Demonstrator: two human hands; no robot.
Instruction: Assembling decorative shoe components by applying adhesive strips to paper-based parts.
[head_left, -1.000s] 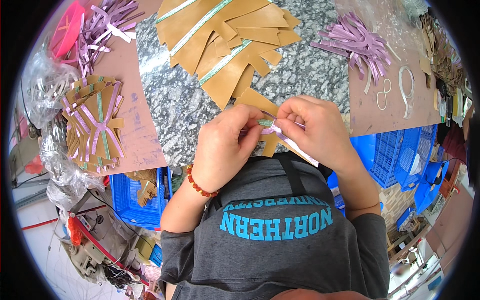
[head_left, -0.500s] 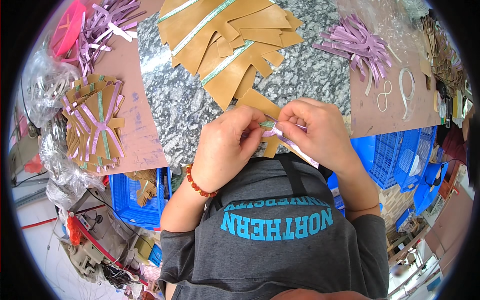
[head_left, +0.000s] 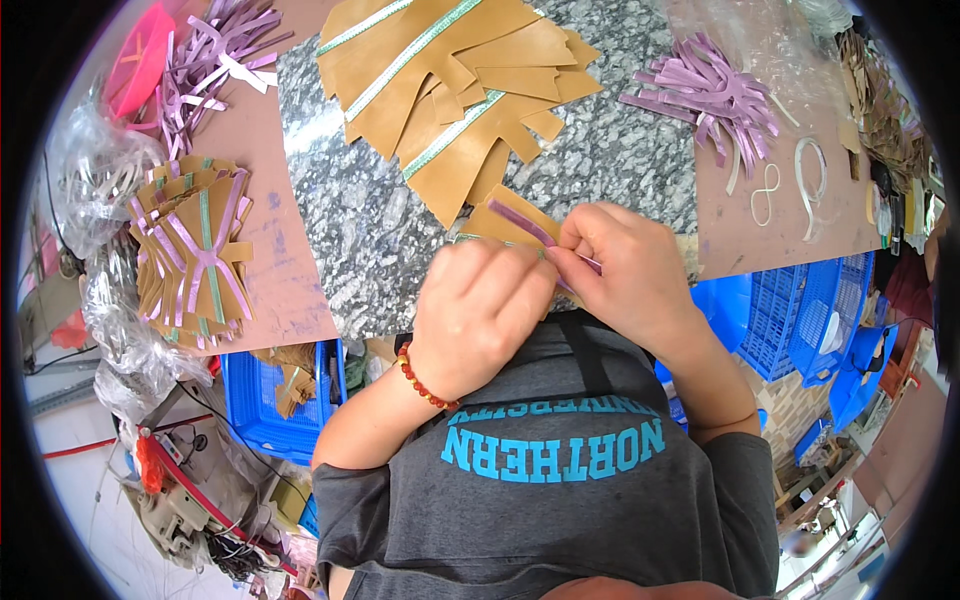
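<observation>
Close in front of my body, a tan leather-like piece (head_left: 541,217) with a green trim lies under both hands at the granite slab's near edge. My left hand (head_left: 483,310), wearing a red bead bracelet (head_left: 425,385), is curled over its left part with the fingertips mostly turned out of sight. The thumb and forefinger of my right hand (head_left: 625,265) pinch a purple strip (head_left: 522,222). One end of that strip points up and left across the tan piece; a little more of it shows under the right fingers.
Overlapping tan pieces with green trim (head_left: 440,65) cover the far part of the granite slab (head_left: 360,220). Finished-looking tan pieces with purple strips (head_left: 195,250) are stacked at left. Purple strips (head_left: 715,90) lie in a heap at right, near white cord loops (head_left: 768,195). Blue crates (head_left: 270,400) stand below.
My left hand has rolled over, so its back now faces up and hides the join. The purple strip has swung from pointing down right to pointing up left. The right hand still pinches.
</observation>
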